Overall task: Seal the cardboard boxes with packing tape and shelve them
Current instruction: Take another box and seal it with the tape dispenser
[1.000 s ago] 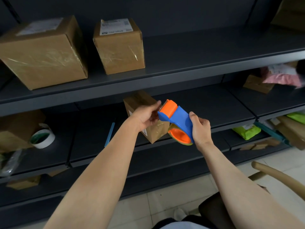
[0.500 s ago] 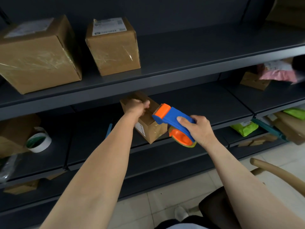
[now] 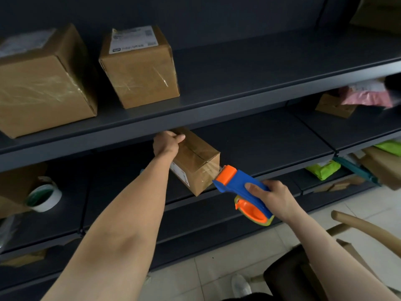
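Observation:
A small cardboard box sits on the middle shelf, near its front edge. My left hand grips the box's far top end under the upper shelf. My right hand holds a blue and orange tape dispenser. The dispenser's orange head touches the box's near right end, where clear tape shines. Two taped cardboard boxes, a large one and a smaller one, stand on the upper shelf.
A roll of tape lies at the left of the middle shelf beside another box. Parcels in pink and green lie on the right shelves. A wooden chair stands at lower right on the tiled floor.
My left hand left the dispenser and took hold of the box's far end. My right hand brought the dispenser down and right, with its head against the box's near end.

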Motion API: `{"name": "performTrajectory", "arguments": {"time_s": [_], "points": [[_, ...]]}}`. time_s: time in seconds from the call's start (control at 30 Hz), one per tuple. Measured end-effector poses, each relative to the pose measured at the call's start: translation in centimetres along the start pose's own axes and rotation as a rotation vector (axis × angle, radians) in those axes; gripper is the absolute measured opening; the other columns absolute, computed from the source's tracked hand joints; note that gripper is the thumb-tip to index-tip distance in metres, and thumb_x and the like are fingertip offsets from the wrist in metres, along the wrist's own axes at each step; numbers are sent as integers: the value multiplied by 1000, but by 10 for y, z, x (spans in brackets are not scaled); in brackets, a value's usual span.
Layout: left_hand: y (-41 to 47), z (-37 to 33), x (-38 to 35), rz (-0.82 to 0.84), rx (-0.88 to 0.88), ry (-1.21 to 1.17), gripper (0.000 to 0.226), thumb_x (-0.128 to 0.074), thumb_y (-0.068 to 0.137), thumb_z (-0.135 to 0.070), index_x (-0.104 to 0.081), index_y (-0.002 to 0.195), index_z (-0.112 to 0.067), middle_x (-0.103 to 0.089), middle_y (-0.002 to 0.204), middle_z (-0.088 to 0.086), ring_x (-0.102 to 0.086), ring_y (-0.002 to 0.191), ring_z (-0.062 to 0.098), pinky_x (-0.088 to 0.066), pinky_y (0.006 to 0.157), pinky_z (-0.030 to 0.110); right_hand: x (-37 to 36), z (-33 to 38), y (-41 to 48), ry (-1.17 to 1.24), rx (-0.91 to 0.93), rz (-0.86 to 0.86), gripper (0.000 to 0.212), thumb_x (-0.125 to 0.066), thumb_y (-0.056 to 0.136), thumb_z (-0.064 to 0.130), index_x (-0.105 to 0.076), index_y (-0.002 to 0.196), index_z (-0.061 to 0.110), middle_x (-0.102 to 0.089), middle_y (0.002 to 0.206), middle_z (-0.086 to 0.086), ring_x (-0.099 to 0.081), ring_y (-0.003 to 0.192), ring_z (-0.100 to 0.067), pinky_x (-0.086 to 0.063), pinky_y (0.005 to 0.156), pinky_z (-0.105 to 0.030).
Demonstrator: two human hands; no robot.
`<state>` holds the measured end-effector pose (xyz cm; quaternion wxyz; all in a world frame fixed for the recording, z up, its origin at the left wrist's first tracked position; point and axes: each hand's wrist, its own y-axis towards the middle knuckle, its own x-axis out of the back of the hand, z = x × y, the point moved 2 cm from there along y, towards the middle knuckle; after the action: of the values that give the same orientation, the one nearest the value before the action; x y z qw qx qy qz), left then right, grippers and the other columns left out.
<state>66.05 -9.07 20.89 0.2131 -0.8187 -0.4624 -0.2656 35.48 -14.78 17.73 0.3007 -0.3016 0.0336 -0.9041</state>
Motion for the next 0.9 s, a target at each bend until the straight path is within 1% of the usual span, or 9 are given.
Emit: {"name": "performTrajectory", "arguments": {"time_s": [0.17, 0.3, 0.37, 0.53, 0.6, 0.67, 0.73, 0.8, 0.9], "points": [[-1, 9, -10, -27, -61, 8, 23, -69, 84, -28, -70, 102, -15, -70, 104, 6, -64, 95, 21, -48, 75, 29, -13, -7, 3, -46, -58, 48, 48, -63, 82, 54, -59, 68, 8, -57, 56, 0, -50, 46, -12, -35, 44, -21], [-3, 11, -14, -126, -125, 169, 51, -71, 81, -34, -55, 127, -20, -52, 133, 10, -55, 115, 27, -53, 83, 41, -25, -9, 6, -57, -86, 82, 47, -61, 83, 54, -52, 64, 12, -51, 55, 0, -45, 45, -13, -33, 44, -22], [0, 10, -14, -146, -103, 204, 56, -71, 80, -35, -49, 130, -22, -47, 136, 10, -53, 117, 29, -53, 83, 42, -30, -9, 7, -59, -89, 85, 47, -61, 84, 54, -52, 66, 11, -51, 56, 0, -45, 45, -12, -34, 44, -21], [-4, 3, -6, -215, 22, -83, 5, -59, 91, -17, -58, 95, -16, -63, 110, 7, -61, 101, 24, -49, 77, 33, -38, -4, 10, -63, -78, 103, 47, -57, 86, 54, -55, 72, 10, -53, 59, -1, -48, 48, -12, -36, 45, -21], [-13, -2, -2, -247, -127, 66, 9, -54, 94, -22, -60, 93, -16, -66, 101, 5, -62, 95, 21, -47, 74, 31, -41, -1, 12, -83, -72, 109, 47, -56, 86, 54, -55, 72, 10, -52, 58, -1, -47, 48, -13, -36, 46, -21], [-28, -7, -8, -172, -359, 245, 19, -51, 95, -31, -63, 97, -16, -64, 95, 1, -63, 90, 18, -46, 72, 29, -46, -2, 14, -79, -77, 110, 46, -56, 87, 53, -53, 72, 10, -52, 58, -1, -46, 49, -13, -36, 46, -21], [-45, -5, -23, -4, -454, 366, 30, -46, 96, -39, -63, 110, -18, -61, 111, 0, -60, 102, 19, -46, 77, 29, -51, -2, 15, -64, -86, 99, 45, -56, 87, 52, -51, 70, 11, -51, 58, 0, -46, 47, -11, -35, 46, -20], [-52, 4, -34, 141, -415, 491, 46, -38, 98, -44, -50, 133, -18, -43, 143, 0, -44, 128, 21, -41, 97, 36, -55, -3, 16, -35, -90, 89, 44, -57, 87, 51, -50, 68, 12, -49, 57, 2, -44, 45, -9, -33, 44, -18], [-47, 10, -34, 221, -428, 695, 57, -19, 100, -48, -23, 148, -19, -16, 157, -1, -12, 145, 18, -7, 116, 41, -59, -9, 13, 41, -110, 70, 43, -60, 86, 47, -47, 63, 13, -46, 55, 4, -41, 45, -9, -32, 43, -19]]}}
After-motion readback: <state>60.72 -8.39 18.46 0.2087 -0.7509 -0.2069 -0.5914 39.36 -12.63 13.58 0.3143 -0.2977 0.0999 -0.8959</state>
